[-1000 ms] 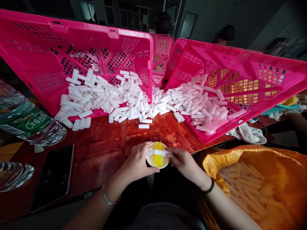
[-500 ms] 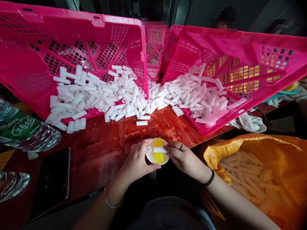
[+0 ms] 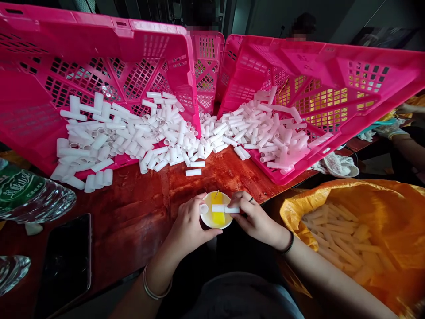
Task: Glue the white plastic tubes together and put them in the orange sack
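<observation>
My left hand (image 3: 189, 221) is closed around the edge of a small white bowl (image 3: 207, 220), with the thumb along its near side. Inside the bowl is a yellow block (image 3: 218, 218) with a thin pin-like piece at its top. A short white tube (image 3: 203, 209) sits end-on by my left fingers. Above the yellow block lies another white tube (image 3: 218, 208), lined up end to end with a white piece (image 3: 233, 210) at my right hand (image 3: 257, 221). Those right fingers are curled and pinch this piece. Whether the two parts are joined, I cannot tell.
Pink crates (image 3: 122, 33) lie tipped on their sides, spilling many white tubes (image 3: 166, 133) onto the red-brown table (image 3: 139, 204). A water bottle (image 3: 36, 190) and phone (image 3: 66, 261) lie left. An orange sack (image 3: 392, 208) of longer tubes stands right. A co-worker's gloved hand (image 3: 392, 128) shows far right.
My right fingers have shifted right and lifted slightly, so more of the white piece shows. The view has turned slightly, and the co-worker's gloved hand has come into sight.
</observation>
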{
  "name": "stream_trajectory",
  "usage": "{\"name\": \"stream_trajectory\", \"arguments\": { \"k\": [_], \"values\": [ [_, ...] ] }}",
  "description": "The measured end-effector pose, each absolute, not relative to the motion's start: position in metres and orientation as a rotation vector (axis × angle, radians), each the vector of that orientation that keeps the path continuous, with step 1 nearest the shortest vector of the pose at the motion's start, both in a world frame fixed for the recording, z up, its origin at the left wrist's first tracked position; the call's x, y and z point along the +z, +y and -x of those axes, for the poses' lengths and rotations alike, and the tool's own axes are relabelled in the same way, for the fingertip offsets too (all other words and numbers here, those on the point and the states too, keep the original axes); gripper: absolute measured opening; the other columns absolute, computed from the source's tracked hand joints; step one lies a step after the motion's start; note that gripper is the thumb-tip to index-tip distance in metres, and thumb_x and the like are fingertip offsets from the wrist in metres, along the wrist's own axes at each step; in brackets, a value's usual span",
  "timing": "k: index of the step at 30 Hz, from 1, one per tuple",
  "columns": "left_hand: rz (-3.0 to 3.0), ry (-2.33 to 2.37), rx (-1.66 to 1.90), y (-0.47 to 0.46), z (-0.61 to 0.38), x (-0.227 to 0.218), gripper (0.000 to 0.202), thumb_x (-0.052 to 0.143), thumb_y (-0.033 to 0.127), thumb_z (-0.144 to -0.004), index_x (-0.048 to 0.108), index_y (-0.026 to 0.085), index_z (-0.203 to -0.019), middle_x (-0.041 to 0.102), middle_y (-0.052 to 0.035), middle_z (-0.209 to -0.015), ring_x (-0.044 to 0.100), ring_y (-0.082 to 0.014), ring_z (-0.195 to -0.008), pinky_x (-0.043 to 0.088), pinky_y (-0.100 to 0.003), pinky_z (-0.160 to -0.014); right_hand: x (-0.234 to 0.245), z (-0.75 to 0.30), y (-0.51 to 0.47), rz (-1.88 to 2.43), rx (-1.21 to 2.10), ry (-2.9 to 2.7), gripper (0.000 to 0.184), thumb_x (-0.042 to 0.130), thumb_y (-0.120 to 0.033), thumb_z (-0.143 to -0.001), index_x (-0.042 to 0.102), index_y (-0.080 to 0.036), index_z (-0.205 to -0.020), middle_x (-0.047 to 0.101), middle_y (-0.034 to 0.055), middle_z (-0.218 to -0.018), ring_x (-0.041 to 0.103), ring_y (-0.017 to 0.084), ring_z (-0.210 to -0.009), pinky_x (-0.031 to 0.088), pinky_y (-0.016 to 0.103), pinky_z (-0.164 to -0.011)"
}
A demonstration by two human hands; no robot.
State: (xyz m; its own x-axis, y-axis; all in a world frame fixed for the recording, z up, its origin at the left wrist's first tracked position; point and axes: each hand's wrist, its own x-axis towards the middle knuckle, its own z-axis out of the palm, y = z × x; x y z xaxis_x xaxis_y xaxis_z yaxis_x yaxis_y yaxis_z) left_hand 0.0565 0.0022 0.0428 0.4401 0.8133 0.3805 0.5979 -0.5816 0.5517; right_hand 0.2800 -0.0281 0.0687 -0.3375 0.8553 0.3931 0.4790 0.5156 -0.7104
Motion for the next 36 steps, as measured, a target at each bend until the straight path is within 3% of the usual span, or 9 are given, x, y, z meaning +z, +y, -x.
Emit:
{"name": "stream_trajectory", "arguments": {
  "k": [3,7,10,13,16,24,29,34,36],
  "values": [
    [-2.348,1.214,0.866,0.002,-0.057,0.044,0.088,0.088,0.034,-0.054,0.037,0.022,-0.125,0.058,-0.0152,-0.128,0.057,-0.0346,-0.116,0.047,-0.049,-0.097,0.065,-0.281,-0.030,1.191,0.717,-1.927,0.030,0.055,-0.018,-0.092,0.051,-0.021,-0.121,0.064,0.0092,-0.105,0.065,0.019,-0.093,0.058,0.034,-0.081],
    [-2.360,1.191,0.877,0.002,-0.056,0.047,0.082,0.086,0.034,-0.056,0.038,0.021,-0.122,0.054,-0.0162,-0.130,0.053,-0.0359,-0.121,0.045,-0.051,-0.100,0.054,-0.287,-0.026,1.083,0.394,-2.084,0.025,0.051,-0.011,-0.092,0.061,-0.020,-0.113,0.065,0.0113,-0.106,0.064,0.023,-0.097,0.056,0.038,-0.083],
    [-2.389,1.203,0.893,0.003,-0.049,0.056,0.050,0.070,0.037,-0.075,0.043,0.018,-0.113,0.045,-0.0203,-0.138,0.043,-0.0362,-0.130,0.042,-0.051,-0.103,0.051,-0.288,-0.021,0.973,0.315,-2.078,0.030,0.051,-0.010,-0.091,0.062,-0.022,-0.116,0.065,0.0110,-0.108,0.064,0.023,-0.101,0.056,0.038,-0.084],
    [-2.375,1.249,0.881,0.005,-0.038,0.070,0.017,0.043,0.025,-0.095,0.046,0.018,-0.110,0.058,-0.0145,-0.120,0.058,-0.0252,-0.113,0.049,-0.040,-0.094,0.061,-0.283,-0.020,1.047,0.444,-1.892,0.030,0.056,-0.017,-0.092,0.059,-0.024,-0.121,0.069,0.0092,-0.106,0.067,0.021,-0.096,0.058,0.034,-0.081],
    [-2.481,1.163,0.828,0.004,-0.032,0.087,0.020,0.042,0.026,-0.098,0.047,0.019,-0.116,0.065,-0.0080,-0.102,0.064,-0.0212,-0.095,0.053,-0.032,-0.082,0.080,-0.275,-0.025,1.087,0.651,-1.751,0.028,0.059,-0.024,-0.092,0.060,-0.024,-0.120,0.070,0.0073,-0.105,0.068,0.019,-0.092,0.057,0.030,-0.080],
    [-2.941,1.121,0.722,-0.009,-0.042,0.116,0.022,0.044,0.022,-0.096,0.053,0.018,-0.116,0.064,-0.0052,-0.085,0.059,-0.0228,-0.075,0.050,-0.038,-0.071,0.126,-0.264,-0.031,1.028,0.963,-1.919,0.015,0.053,-0.024,-0.095,0.064,-0.019,-0.104,0.068,0.0066,-0.094,0.065,0.017,-0.087,0.053,0.027,-0.079],
    [-2.957,1.167,0.799,-0.016,-0.050,0.124,0.025,0.037,0.027,-0.098,0.057,0.016,-0.109,0.064,-0.0067,-0.079,0.059,-0.0226,-0.068,0.047,-0.036,-0.061,0.138,-0.260,-0.027,0.985,0.995,-1.914,0.020,0.046,-0.028,-0.097,0.062,-0.017,-0.095,0.066,0.0051,-0.087,0.062,0.014,-0.076,0.051,0.025,-0.069],
    [-2.376,1.118,0.768,-0.028,-0.062,0.131,0.028,0.041,0.039,-0.095,0.061,0.020,-0.097,0.065,-0.0078,-0.080,0.059,-0.0227,-0.072,0.046,-0.034,-0.064,0.136,-0.248,-0.025,1.071,0.543,-1.934,0.035,0.038,-0.031,-0.099,0.050,-0.020,-0.068,0.052,-0.0010,-0.058,0.048,0.012,-0.052,0.042,0.025,-0.054],
    [-1.872,0.958,0.597,-0.039,-0.070,0.129,0.036,0.041,0.049,-0.093,0.061,0.019,-0.089,0.057,-0.0031,-0.067,0.053,-0.0167,-0.058,0.043,-0.029,-0.054,0.137,-0.242,-0.028,0.954,0.314,-2.008,0.036,0.036,-0.027,-0.098,0.047,-0.022,-0.064,0.050,-0.0005,-0.055,0.048,0.013,-0.052,0.041,0.027,-0.055]
  ]
}}
